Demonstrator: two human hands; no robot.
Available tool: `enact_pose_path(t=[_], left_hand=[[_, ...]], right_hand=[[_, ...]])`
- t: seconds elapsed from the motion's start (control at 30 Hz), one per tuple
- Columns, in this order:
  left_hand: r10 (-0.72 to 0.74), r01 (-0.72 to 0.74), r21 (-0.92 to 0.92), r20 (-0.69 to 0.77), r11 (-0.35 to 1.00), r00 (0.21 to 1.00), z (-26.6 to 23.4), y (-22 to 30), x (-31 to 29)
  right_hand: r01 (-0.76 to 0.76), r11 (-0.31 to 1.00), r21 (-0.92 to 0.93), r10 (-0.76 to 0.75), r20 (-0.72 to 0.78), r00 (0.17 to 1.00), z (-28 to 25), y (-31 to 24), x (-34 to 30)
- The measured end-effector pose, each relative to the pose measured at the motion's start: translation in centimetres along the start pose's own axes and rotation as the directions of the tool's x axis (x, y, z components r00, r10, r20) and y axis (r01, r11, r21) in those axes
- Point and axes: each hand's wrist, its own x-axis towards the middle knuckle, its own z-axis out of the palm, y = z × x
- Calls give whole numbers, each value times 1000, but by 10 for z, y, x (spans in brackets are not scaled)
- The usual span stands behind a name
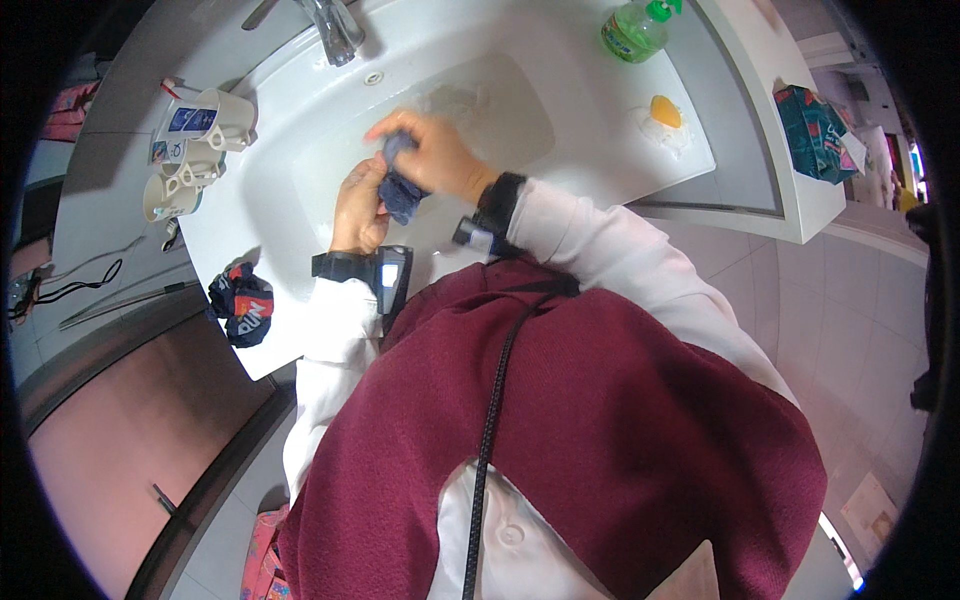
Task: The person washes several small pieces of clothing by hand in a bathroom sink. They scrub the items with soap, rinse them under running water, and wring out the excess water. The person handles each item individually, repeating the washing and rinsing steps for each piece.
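Over the white sink [275,215], a small bunched dark blue cloth [403,195] is between my two hands. My left hand [359,208] grips it from the left side, thumb up and fingers closed. Above it, my right hand [440,155] is curled over the top of the cloth, its fingers somewhat blurred. Part of the cloth hangs below the right palm; whether it is a sock cannot be made out. Cloudy water [515,120] lies in the basin beneath the hands.
Off to the left are several white mugs [232,120] and a crumpled dark cloth with red patches [243,303] on the rim. A chrome faucet [335,35] stands behind. Right: a green soap pump bottle [635,35], an orange soap bar [665,112], a teal package [812,135].
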Motion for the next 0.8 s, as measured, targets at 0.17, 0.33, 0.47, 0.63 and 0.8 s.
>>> enact_pose_path(t=[0.17, 0.33, 0.47, 0.63, 0.8], left_hand=[[135, -146, -190, -71, 971, 988, 17, -25, -7], [341, -388, 552, 191, 738, 921, 0, -35, 5], [316, -346, 328, 140, 879, 938, -15, -38, 8], [-207, 207, -98, 8, 973, 978, 6, -33, 13], [-100, 98, -113, -17, 989, 995, 13, -19, 1]], right_hand=[[195, 926, -323, -117, 245, 962, 16, -6, -7], [251, 822, -511, -207, 142, 968, 5, 11, -6], [380, 829, -410, -295, 256, 921, 10, 12, -22], [5, 836, -549, 68, 113, 991, -7, 24, -6], [-141, 942, -303, 218, 238, 946, -15, 33, -6]])
